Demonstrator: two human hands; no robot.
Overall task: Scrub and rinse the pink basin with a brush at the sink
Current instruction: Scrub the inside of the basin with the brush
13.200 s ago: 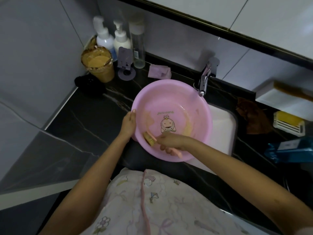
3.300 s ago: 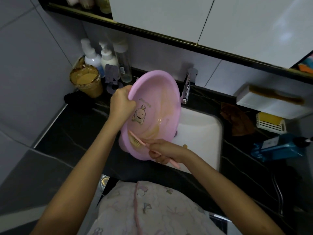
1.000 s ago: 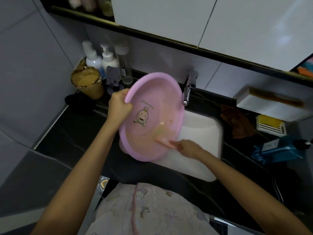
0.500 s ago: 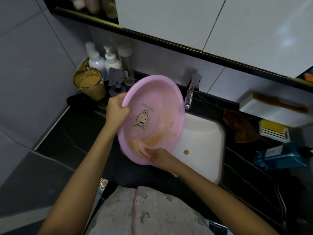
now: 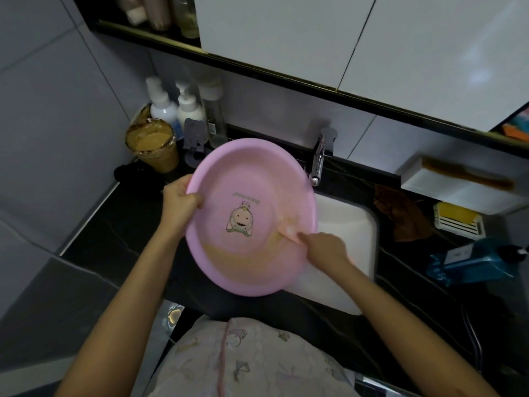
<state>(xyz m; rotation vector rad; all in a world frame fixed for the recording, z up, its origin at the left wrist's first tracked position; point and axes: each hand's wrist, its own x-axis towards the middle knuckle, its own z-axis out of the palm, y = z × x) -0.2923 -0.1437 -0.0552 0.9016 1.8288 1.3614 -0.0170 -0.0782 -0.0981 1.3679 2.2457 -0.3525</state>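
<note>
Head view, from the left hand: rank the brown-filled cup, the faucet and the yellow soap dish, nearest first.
1. The brown-filled cup, close behind the left hand.
2. The faucet, to the right, beyond the pink basin's far rim.
3. The yellow soap dish, at the far right.

A cup smeared with tan paste (image 5: 151, 147), two white pump bottles (image 5: 163, 108) and a clear bottle (image 5: 214, 118) stood at the black desk's (image 5: 120, 230) back left corner. To the right lay a brown cloth (image 5: 400, 210), yellow soap in a white dish (image 5: 458, 220) and a blue container (image 5: 472, 260).
</note>
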